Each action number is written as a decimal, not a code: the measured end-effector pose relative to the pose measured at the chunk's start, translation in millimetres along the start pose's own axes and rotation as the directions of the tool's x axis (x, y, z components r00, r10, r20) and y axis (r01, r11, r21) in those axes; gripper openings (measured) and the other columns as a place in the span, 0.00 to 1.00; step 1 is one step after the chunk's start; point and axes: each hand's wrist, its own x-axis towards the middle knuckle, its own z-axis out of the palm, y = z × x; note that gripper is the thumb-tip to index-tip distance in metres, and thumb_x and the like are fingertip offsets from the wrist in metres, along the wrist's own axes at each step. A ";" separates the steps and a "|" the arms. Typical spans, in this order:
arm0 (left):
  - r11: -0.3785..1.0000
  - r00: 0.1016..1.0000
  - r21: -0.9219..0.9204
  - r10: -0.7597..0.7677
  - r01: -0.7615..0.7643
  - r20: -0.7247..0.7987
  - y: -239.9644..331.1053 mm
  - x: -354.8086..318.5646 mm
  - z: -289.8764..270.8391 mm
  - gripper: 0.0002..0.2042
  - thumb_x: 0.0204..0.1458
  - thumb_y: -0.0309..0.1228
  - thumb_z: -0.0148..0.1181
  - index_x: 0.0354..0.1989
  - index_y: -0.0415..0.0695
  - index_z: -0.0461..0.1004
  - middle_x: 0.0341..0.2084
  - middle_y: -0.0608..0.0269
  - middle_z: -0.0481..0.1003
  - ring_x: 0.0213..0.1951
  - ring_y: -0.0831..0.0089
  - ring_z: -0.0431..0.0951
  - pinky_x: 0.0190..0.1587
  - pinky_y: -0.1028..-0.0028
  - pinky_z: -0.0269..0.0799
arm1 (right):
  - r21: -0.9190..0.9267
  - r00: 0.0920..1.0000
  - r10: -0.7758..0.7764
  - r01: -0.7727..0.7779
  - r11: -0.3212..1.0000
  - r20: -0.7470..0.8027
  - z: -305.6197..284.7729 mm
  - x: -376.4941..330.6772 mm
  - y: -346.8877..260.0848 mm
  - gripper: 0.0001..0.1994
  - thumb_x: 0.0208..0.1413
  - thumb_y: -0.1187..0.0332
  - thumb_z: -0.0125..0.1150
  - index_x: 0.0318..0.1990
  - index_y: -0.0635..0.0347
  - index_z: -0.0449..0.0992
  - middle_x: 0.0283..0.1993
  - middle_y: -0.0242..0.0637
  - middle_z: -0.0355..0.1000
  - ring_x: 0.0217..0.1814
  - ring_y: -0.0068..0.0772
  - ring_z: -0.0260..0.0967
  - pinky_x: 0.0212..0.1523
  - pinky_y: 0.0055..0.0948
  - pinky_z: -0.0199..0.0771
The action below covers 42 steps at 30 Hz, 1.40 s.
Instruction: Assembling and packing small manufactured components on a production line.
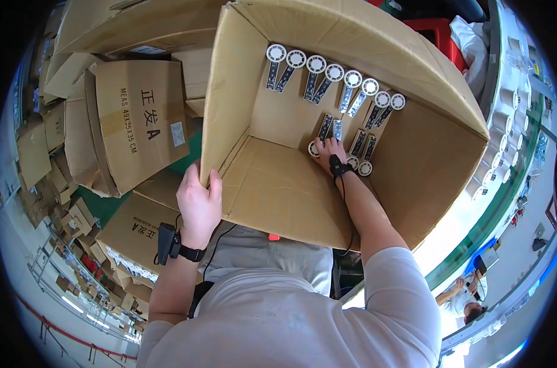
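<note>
A large open cardboard box [278, 184] fills the middle of the view. My left hand [199, 199] grips its near left edge at the corner. My right hand [329, 154] reaches deep inside, down on the box bottom, fingers on small flat packs with white round ends [323, 129]. A row of several such packs [334, 76] lies along the far side of the bottom, and a second shorter row [363, 147] sits beside my right hand. Both wrists carry dark bands with cables.
Stacked and flattened cardboard boxes [137, 116] lie to the left. A long bench with rows of white cups [505, 135] runs along the right. Another person [465, 297] sits at the lower right. A red crate [435, 30] stands behind the box.
</note>
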 end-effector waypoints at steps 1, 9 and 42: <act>1.000 1.000 -0.009 -0.007 0.007 0.003 2.0 1.0 0.1 0.12 0.55 0.29 0.56 0.42 0.34 0.72 0.31 0.43 0.76 0.34 0.46 0.77 0.37 0.59 0.73 | -0.002 1.000 0.012 -0.012 1.000 -0.003 2.5 -0.3 2.7 0.34 0.45 0.48 0.68 0.57 0.57 0.68 0.42 0.41 0.73 0.48 0.42 0.67 0.46 0.41 0.68; 0.999 0.999 0.015 -0.029 0.029 0.014 0.4 -0.1 -0.3 0.11 0.57 0.30 0.54 0.43 0.35 0.72 0.34 0.43 0.78 0.38 0.47 0.79 0.40 0.59 0.73 | 0.279 0.978 0.165 -0.196 0.940 0.129 -76.7 -38.1 -17.8 0.26 0.50 0.56 0.62 0.55 0.59 0.69 0.45 0.46 0.74 0.47 0.50 0.72 0.45 0.45 0.74; 0.958 0.987 0.254 -0.100 0.130 -0.126 8.6 -1.8 5.8 0.17 0.52 0.40 0.56 0.42 0.37 0.73 0.30 0.40 0.78 0.36 0.45 0.79 0.41 0.53 0.74 | 0.357 0.276 0.723 -0.725 0.589 -0.633 -293.7 -300.4 214.5 0.26 0.52 0.50 0.67 0.42 0.70 0.72 0.37 0.56 0.75 0.39 0.59 0.74 0.40 0.50 0.73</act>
